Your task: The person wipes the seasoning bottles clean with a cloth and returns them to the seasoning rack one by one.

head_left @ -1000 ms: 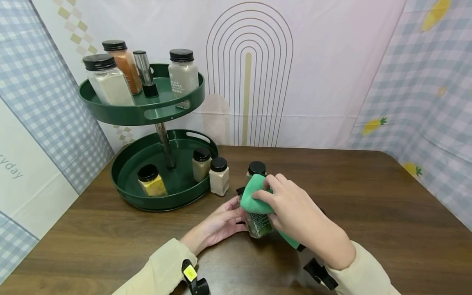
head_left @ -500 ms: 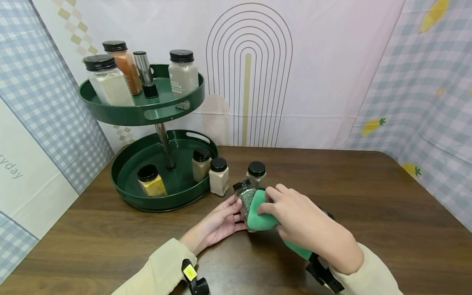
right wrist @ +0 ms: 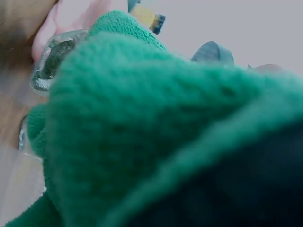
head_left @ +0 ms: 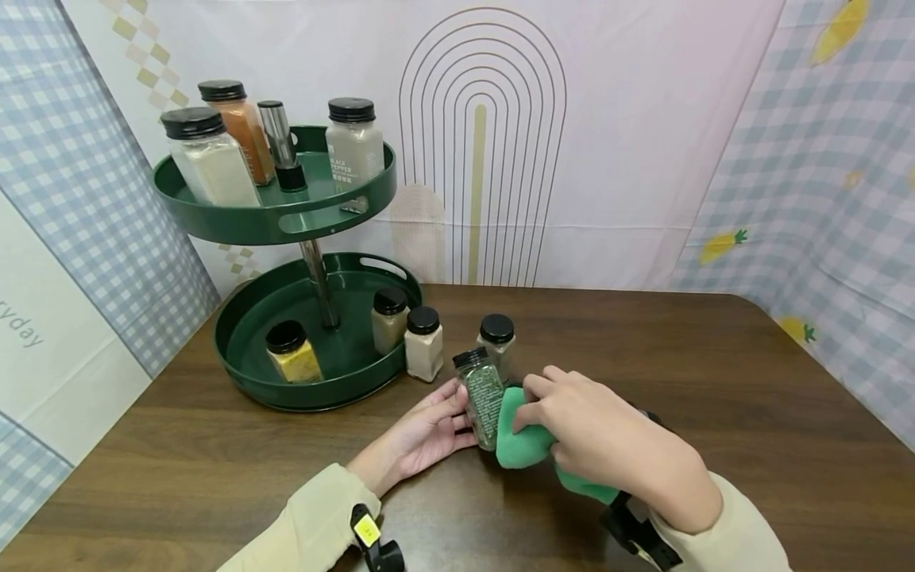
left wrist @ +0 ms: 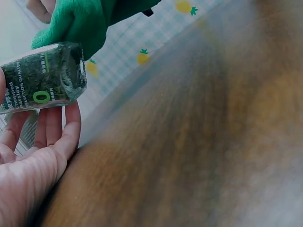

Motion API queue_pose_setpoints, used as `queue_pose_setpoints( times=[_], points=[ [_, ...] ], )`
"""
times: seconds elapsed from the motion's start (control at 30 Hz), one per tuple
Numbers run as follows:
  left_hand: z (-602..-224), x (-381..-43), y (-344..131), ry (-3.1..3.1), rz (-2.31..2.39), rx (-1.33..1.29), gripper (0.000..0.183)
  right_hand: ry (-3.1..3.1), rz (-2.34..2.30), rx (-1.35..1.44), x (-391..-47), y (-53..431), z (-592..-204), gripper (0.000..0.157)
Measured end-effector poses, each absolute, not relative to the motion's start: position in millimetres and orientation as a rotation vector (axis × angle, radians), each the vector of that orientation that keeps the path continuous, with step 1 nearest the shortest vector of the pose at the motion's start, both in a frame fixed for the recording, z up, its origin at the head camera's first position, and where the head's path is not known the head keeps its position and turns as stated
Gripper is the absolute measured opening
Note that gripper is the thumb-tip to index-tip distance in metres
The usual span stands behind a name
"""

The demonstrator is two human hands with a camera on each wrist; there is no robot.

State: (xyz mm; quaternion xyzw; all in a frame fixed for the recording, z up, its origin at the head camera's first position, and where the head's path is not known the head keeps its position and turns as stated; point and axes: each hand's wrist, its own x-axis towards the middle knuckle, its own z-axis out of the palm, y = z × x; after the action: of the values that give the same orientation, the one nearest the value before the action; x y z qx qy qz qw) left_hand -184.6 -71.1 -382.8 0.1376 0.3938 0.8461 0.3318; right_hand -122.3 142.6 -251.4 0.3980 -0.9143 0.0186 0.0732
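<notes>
My left hand (head_left: 429,425) holds a small clear jar of green dried herbs (head_left: 484,401) between thumb and fingers, its black cap leaning up and to the left. In the left wrist view the printed jar (left wrist: 45,78) lies across my fingers (left wrist: 71,125). My right hand (head_left: 589,421) pinches a green cloth (head_left: 522,437), bunched at the jar's lower right side; a loose end hangs beneath the palm. The cloth (right wrist: 132,127) fills most of the right wrist view and hides that hand there.
A two-tier green tray stand (head_left: 275,226) with several spice jars stands on the left. A black-capped white jar (head_left: 425,349) stands against its lower tier. Another black-capped jar (head_left: 497,334) stands just behind the held one. The wooden table (head_left: 700,373) reaches back to a curtain.
The right hand and cloth have slid down and right along the jar, from its cap to its lower side, uncovering the cap and label. My left hand keeps its hold.
</notes>
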Motion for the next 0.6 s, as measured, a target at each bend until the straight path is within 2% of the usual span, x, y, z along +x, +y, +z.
queue_pose_setpoints(
  times=[0.2,0.43,0.6],
  points=[
    [-382,-186,-72,1.001,2.165,0.390,0.058,-2.647,0.124,1.029,-124,148,-245,0.043],
    [-379,-186,-74,0.937,2.138,0.495,0.055,-2.461,0.305,0.896,-136,140,-254,0.040],
    [-379,-185,-75,0.922,2.141,0.533,0.053,-2.424,0.378,0.937,-145,131,-266,0.043]
  ],
)
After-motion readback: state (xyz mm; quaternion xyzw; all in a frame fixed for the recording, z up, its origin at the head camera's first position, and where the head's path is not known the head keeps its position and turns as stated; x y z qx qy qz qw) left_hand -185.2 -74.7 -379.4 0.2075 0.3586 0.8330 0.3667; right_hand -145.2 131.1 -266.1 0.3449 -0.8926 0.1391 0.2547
